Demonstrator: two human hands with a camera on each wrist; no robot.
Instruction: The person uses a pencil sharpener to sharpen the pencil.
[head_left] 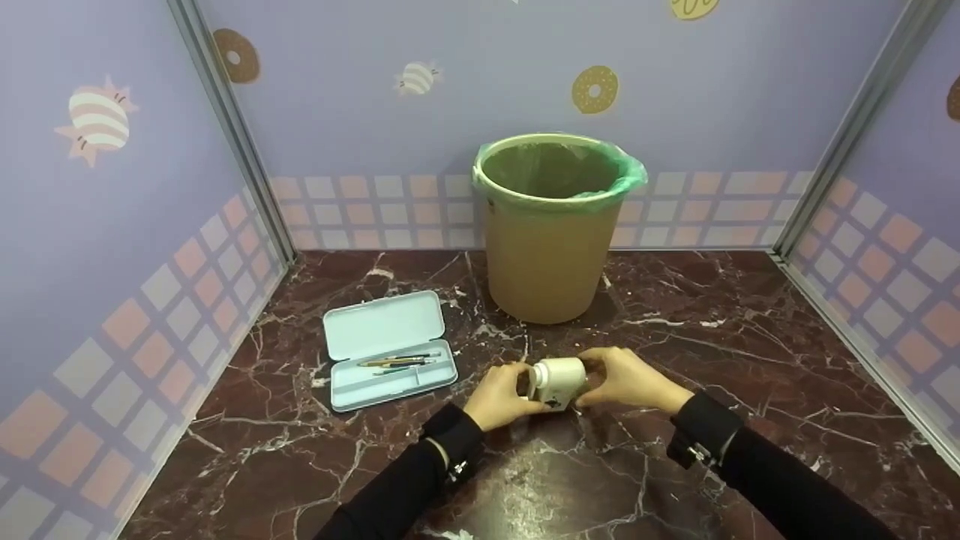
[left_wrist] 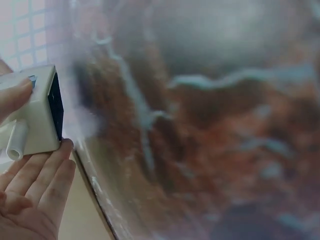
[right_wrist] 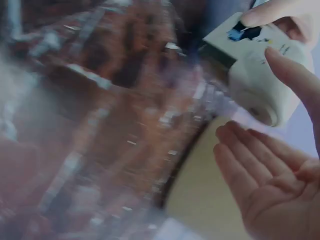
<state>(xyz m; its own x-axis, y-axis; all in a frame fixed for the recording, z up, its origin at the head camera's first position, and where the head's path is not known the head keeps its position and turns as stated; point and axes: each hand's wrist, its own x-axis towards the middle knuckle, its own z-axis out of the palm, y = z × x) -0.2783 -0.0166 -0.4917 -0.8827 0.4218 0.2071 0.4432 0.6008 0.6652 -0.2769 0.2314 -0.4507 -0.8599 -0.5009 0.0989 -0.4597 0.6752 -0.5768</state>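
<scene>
In the head view my left hand (head_left: pixel 501 397) grips a cream-coloured hand-crank pencil sharpener (head_left: pixel 562 375) just above the table. A white knob (left_wrist: pixel 18 140) sticks out from it in the left wrist view. There, the left thumb lies on the body and the fingers pass behind it. One end of the sharpener is dark, and a small picture marks its side. My right hand (head_left: pixel 626 379) is around the right end, fingers (right_wrist: pixel 245 150) nearly straight below the rounded body and thumb close against it. Exact contact on that side is hard to tell.
A pale blue pencil case (head_left: pixel 386 315) lies with its lid raised to the left, several pencils (head_left: pixel 397 363) inside. Behind the hands stands a tan waste bin (head_left: pixel 551 262) with a green liner (head_left: pixel 634 176). Patterned walls (head_left: pixel 337 135) enclose the dark marbled table (head_left: pixel 712 300).
</scene>
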